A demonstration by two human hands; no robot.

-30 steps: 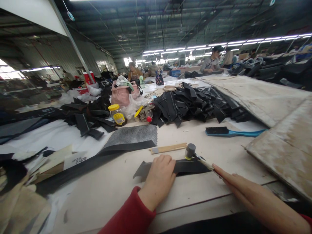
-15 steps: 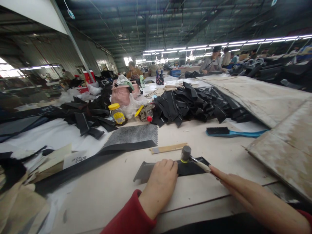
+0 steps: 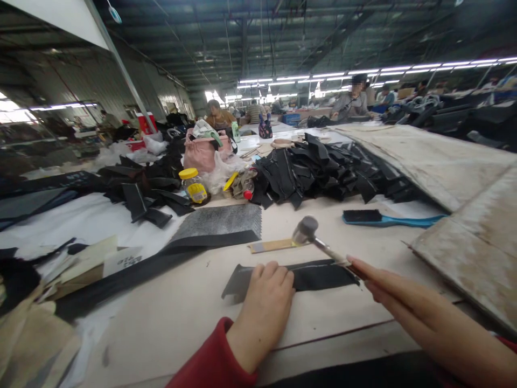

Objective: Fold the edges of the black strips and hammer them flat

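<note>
My right hand (image 3: pixel 398 291) is closed round the pale handle of a mallet (image 3: pixel 323 245). The mallet's grey head, slightly blurred, is raised above the far edge of a black strip (image 3: pixel 319 276). That strip, leather or fabric, lies flat on the pale tabletop (image 3: pixel 169 328). Pressing its left part down is my left hand (image 3: pixel 269 293), with bent fingers close together; its fingertips are partly out of sight. Just beyond the strip is a flat yellowish stick (image 3: pixel 274 246) with a grey patch, partly behind the mallet head.
A blue-handled brush (image 3: pixel 393 219) lies at the right, near a large worn board (image 3: pixel 468 237). Black cut pieces (image 3: pixel 291 172) are heaped at the back. Left of them stand a yellow-lidded jar (image 3: pixel 194 186) and a pink bag (image 3: pixel 200 153). Several people are farther back.
The mallet head has risen off the black strip, and my right hand has tipped up slightly with it. My left hand stays on the strip.
</note>
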